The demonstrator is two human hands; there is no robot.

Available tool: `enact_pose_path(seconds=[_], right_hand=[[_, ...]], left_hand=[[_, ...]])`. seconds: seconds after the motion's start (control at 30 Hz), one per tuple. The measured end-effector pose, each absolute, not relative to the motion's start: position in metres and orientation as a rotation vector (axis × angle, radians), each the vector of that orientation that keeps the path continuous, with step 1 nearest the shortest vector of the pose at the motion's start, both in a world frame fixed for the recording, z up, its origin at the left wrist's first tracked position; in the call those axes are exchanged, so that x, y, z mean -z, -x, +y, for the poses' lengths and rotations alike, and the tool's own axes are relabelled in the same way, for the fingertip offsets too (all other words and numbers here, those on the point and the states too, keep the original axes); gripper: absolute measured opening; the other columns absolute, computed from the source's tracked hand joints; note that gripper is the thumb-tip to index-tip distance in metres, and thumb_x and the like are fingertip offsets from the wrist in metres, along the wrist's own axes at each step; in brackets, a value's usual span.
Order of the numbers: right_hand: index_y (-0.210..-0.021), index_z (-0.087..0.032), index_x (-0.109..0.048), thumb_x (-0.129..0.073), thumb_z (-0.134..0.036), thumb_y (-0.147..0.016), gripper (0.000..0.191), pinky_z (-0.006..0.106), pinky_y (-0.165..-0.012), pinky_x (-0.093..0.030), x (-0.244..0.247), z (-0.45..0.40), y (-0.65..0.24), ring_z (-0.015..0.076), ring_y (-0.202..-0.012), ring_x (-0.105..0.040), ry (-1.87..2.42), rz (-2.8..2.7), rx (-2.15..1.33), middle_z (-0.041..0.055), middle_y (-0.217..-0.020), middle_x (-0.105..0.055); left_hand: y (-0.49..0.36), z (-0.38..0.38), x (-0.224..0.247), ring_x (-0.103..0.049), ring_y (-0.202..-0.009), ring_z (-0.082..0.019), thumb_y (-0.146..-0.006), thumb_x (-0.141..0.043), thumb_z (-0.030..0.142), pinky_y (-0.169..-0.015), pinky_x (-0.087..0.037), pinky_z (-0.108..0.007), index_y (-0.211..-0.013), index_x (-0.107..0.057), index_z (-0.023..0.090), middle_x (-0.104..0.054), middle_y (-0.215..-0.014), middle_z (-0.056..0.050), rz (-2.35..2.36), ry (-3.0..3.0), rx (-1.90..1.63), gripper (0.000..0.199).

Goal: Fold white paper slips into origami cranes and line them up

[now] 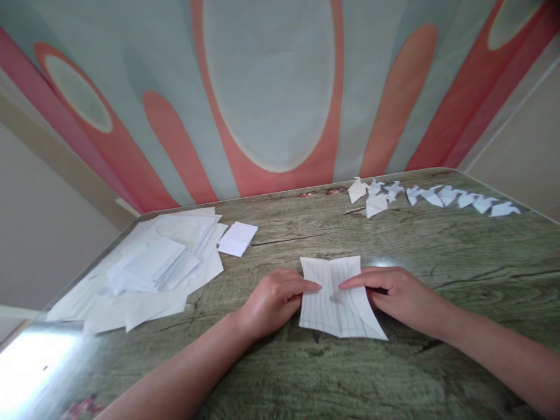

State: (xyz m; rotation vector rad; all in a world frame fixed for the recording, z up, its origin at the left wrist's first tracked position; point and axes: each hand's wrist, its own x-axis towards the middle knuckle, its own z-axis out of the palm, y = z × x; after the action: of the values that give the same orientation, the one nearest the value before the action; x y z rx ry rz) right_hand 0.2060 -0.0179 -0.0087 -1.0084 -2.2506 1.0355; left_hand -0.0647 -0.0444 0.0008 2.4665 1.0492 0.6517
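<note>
Overall, the table [271, 379] fills the lower view: grey-green wood-grain top, dark streaks in the grain, a thin pale edge along the far side. Small red marks [336, 191] show near the far edge, and others at the near left. Strong glare lies over the left corner; a small bright spot shows just beyond the sheet [336, 318].

The sheet, white and lined, is at the near middle of the table, between the two hands. A crease runs down its centre; its near right corner flares outward.

Left hand [275, 297]: index finger extended over the sheet's left part, thumb and other fingers curled in at that edge; the paper is held in a light, nearly closed grip. Right hand [402, 294]: index finger laid on the right part, thumb below at the edge, little gap between them, paper held. The two index tips point toward each other, apart, either side of the crease.

Far left: a loose, overlapping pile [153, 262] of white paper. A small folded stack [238, 238] sits just beside it. Far right: folded paper birds [449, 195], mostly in a row.

Room: grey-green backdrop [266, 76] with red bars and ovals behind the table; plain wall [44, 198] at left, another [534, 134] at right.
</note>
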Motion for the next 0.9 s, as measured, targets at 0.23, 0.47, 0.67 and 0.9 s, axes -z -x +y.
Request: enact_pose_path(seconds=[0.23,0.47,0.67,0.9], right_hand=[[-0.1,-0.033,-0.075,-0.056,-0.017,-0.084,0.03,0.031,-0.08,-0.056,0.007,-0.019,-0.207,0.0194,-0.092,-0.071,1.065,-2.119,-1.053,-0.0033,-0.104,-0.074],[-0.1,-0.032,-0.076,-0.057,-0.019,-0.085,0.027,0.027,-0.078,-0.057,0.004,-0.019,-0.21,0.0172,-0.09,-0.071,1.023,-2.052,-0.996,-0.0022,-0.104,-0.075],[-0.101,-0.035,-0.075,-0.062,-0.023,-0.084,0.024,0.029,-0.081,-0.058,-0.005,-0.022,-0.211,0.0183,-0.09,-0.071,1.01,-1.94,-0.993,-0.0025,-0.104,-0.074],[-0.106,-0.038,-0.072,-0.066,-0.02,-0.081,0.031,0.026,-0.085,-0.057,-0.01,-0.031,-0.206,0.016,-0.095,-0.07,0.944,-1.913,-1.127,-0.0047,-0.109,-0.072]], left_hand=[[0.063,-0.041,0.002,-0.069,-0.083,-0.016,-0.088,-0.055,0.012,-0.073,-0.055,-0.028,-0.105,-0.073,0.023,-0.073,-0.092,-0.006,1.157,-2.275,-0.901,0.027],[0.065,-0.039,-0.005,-0.07,-0.082,-0.016,-0.085,-0.061,0.01,-0.072,-0.056,-0.025,-0.095,-0.077,0.023,-0.073,-0.092,-0.006,1.094,-2.145,-1.041,0.022],[0.066,-0.045,-0.015,-0.07,-0.081,-0.015,-0.085,-0.061,0.007,-0.072,-0.055,-0.024,-0.092,-0.076,0.021,-0.073,-0.092,-0.007,1.075,-2.131,-1.267,0.022],[0.064,-0.055,-0.02,-0.067,-0.086,-0.016,-0.081,-0.063,0.002,-0.077,-0.054,-0.029,-0.097,-0.073,0.02,-0.07,-0.094,-0.006,1.084,-2.335,-1.406,0.026]])
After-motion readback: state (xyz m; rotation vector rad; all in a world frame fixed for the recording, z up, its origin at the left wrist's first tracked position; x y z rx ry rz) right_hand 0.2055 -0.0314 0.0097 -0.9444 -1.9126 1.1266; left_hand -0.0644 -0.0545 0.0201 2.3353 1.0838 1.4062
